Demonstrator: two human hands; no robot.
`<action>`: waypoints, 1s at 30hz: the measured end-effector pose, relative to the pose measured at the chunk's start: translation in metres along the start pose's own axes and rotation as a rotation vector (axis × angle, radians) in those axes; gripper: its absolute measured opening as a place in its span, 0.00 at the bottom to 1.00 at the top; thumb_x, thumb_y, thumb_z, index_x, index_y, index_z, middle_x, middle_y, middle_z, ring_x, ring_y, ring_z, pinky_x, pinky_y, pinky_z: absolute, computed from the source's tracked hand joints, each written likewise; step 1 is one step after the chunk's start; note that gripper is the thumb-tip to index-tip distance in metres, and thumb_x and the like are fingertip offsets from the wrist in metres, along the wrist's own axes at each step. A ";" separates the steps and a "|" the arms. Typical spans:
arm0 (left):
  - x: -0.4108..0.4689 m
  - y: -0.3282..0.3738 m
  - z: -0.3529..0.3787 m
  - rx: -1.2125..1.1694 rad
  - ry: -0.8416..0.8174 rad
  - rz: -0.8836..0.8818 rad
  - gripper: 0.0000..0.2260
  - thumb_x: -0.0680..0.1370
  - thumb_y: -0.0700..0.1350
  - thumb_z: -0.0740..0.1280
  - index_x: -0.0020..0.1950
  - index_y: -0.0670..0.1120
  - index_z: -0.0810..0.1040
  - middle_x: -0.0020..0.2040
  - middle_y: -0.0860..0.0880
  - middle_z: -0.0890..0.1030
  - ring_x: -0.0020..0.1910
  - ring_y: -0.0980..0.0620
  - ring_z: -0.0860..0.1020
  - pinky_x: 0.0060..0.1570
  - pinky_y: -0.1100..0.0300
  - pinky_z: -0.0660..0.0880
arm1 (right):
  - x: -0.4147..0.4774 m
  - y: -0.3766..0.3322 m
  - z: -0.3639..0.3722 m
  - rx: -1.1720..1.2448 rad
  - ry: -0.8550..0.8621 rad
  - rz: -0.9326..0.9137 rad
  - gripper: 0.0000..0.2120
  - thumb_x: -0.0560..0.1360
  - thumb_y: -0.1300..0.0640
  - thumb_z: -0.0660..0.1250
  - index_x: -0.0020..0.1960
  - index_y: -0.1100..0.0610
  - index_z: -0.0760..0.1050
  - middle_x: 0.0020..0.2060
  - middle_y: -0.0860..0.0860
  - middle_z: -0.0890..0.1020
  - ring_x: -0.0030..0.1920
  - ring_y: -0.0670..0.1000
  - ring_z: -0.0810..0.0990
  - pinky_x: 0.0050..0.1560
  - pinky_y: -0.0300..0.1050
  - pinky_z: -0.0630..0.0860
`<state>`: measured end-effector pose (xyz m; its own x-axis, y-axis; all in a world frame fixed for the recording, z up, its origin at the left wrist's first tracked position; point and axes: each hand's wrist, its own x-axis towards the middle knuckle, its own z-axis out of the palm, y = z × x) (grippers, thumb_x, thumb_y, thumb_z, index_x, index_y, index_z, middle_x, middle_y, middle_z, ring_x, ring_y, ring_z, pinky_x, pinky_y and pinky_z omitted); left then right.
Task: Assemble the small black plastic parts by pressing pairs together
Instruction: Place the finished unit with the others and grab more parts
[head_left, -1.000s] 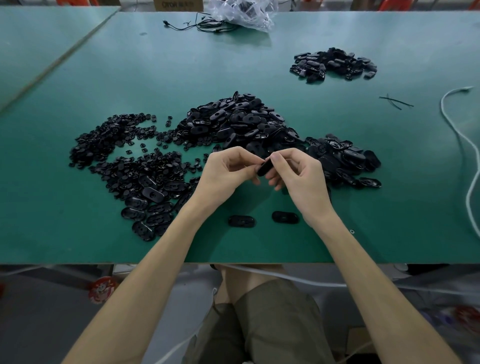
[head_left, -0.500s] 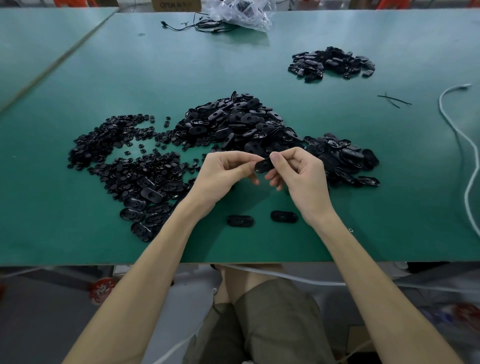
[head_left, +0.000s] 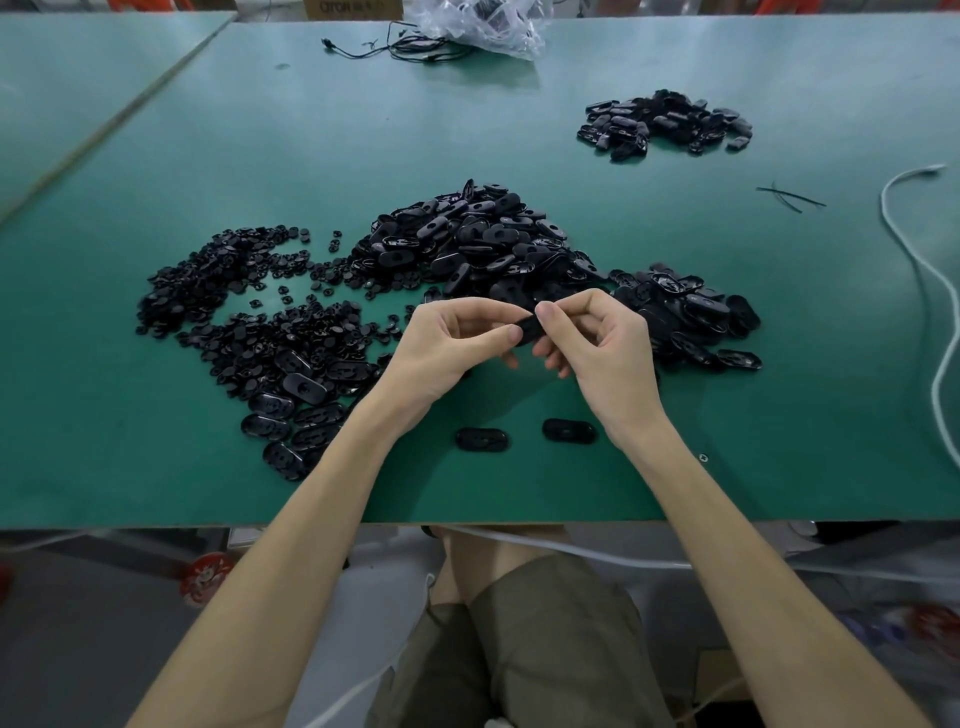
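At the bottom centre of the frame, a lap in olive shorts (head_left: 519, 649) is seen below the near edge of the green surface (head_left: 130, 467). A white cable (head_left: 597, 553) is strung just under that edge. Two bare forearms are raised from the lower corners toward the middle. Between the wrists, a left loose oval (head_left: 482, 439) and a right loose oval (head_left: 569, 431) are laid flat on the surface, near each other but apart.

Just above them, at the centre of the frame, a small black part (head_left: 529, 330) is held clear of the surface. It is pinched at one end by the thumb and curled fingers of the left hand (head_left: 447, 348) and at the other by the thumb and forefinger of the right hand (head_left: 602, 348). Whether it is one piece or a pressed pair cannot be told.

Left of centre, flat oval pieces (head_left: 296, 410) are spread, and beyond them a scatter of tiny round pieces (head_left: 223, 291) is strewn. Behind the hands a central heap (head_left: 478, 244) of oval shells is piled, and a lower heap (head_left: 691, 317) is joined to it on the right.

Toward the upper right, a separate far pile (head_left: 665, 122) is set well apart, with black ties (head_left: 787, 197) below it. A white cord (head_left: 930, 291) is trailed down the right edge. At the top centre, a crumpled plastic bag (head_left: 483, 26) and a black wire (head_left: 395, 49) are left.
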<state>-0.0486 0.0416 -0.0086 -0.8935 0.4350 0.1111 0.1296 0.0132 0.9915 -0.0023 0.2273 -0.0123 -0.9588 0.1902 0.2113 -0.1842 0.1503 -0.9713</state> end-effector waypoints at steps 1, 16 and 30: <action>0.000 0.000 0.000 -0.005 0.001 0.006 0.08 0.79 0.39 0.74 0.58 0.43 0.86 0.42 0.48 0.87 0.39 0.54 0.84 0.44 0.70 0.75 | 0.000 0.000 0.000 -0.001 -0.001 0.000 0.08 0.82 0.52 0.71 0.49 0.57 0.81 0.35 0.52 0.86 0.32 0.49 0.82 0.34 0.40 0.76; 0.000 0.000 0.002 -0.029 0.048 0.087 0.09 0.78 0.35 0.74 0.58 0.41 0.85 0.52 0.45 0.88 0.51 0.48 0.86 0.55 0.62 0.79 | 0.000 -0.002 -0.002 0.029 -0.058 -0.055 0.01 0.82 0.59 0.70 0.52 0.55 0.81 0.41 0.52 0.87 0.42 0.51 0.86 0.38 0.42 0.79; 0.001 0.002 0.004 0.011 0.180 0.058 0.09 0.83 0.40 0.69 0.63 0.43 0.83 0.56 0.49 0.86 0.51 0.54 0.84 0.46 0.60 0.80 | 0.001 -0.003 0.000 0.053 -0.044 -0.065 0.09 0.78 0.69 0.72 0.55 0.59 0.80 0.46 0.54 0.86 0.47 0.53 0.86 0.43 0.40 0.82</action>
<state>-0.0474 0.0456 -0.0064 -0.9467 0.2673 0.1794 0.1870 0.0030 0.9823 -0.0025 0.2270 -0.0091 -0.9527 0.1386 0.2705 -0.2568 0.1089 -0.9603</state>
